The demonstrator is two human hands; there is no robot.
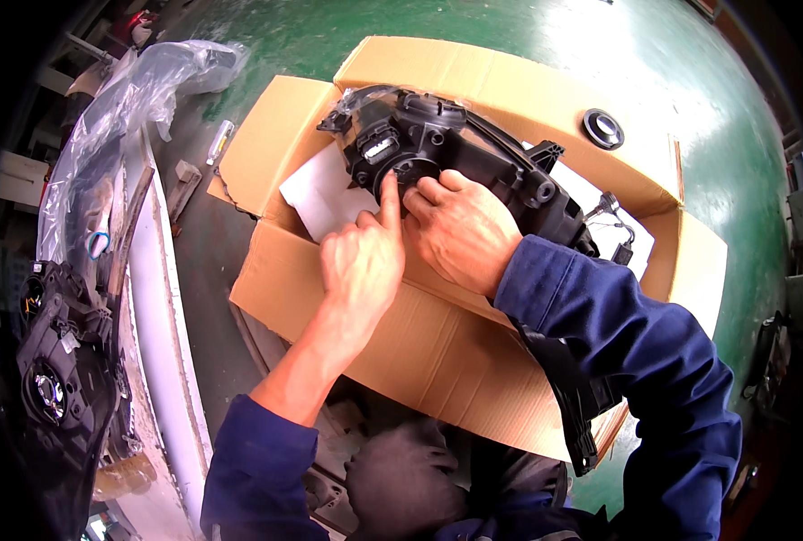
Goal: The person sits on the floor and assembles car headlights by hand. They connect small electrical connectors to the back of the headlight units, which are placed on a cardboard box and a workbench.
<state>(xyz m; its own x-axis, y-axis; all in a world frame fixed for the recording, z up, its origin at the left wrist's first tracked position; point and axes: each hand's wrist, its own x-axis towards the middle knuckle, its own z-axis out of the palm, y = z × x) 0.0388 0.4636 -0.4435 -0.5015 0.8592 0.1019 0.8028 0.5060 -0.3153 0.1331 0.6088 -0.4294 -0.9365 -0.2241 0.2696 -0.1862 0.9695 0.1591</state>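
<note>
A black car headlight housing (pixel 492 167) lies back side up in an open cardboard box (pixel 438 352). My left hand (pixel 365 257) reaches in with the index finger stretched out, its tip against the rim of a round opening (pixel 410 169) in the housing. The other fingers of that hand are folded, and its thumb is hidden. Close beside it, my right hand (pixel 465 225) has its fingers bent and pressed together at the same opening. What those fingertips hold, if anything, is hidden. A silver-white part (pixel 381 149) sits in the housing near the opening.
A round black cap (pixel 602 129) rests on the box's far flap. A black cable with plugs (pixel 616 221) lies at the box's right. Left stands a bench (pixel 172 334) bearing another headlight (pixel 59 388) and clear plastic wrap (pixel 122 126). A black trim piece (pixel 573 406) hangs over the near flap.
</note>
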